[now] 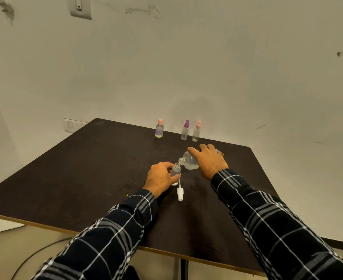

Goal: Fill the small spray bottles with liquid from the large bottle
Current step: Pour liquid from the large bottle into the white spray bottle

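My right hand [209,161] grips the large clear bottle [190,160], tipped to the left with its open neck right over the mouth of a small clear bottle [176,170]. My left hand [160,177] holds that small bottle upright on the dark table [85,168]. Its white spray top [180,193] lies on the table just in front of it. At the far edge stand a purple-topped spray bottle [185,130] and a pink-topped spray bottle [196,131], both clear.
A pink-capped bottle [159,128] with some liquid stands at the far edge, left of the two spray bottles. The wall rises just behind the table. A cable [37,253] and white paper [2,225] lie on the floor at the left.
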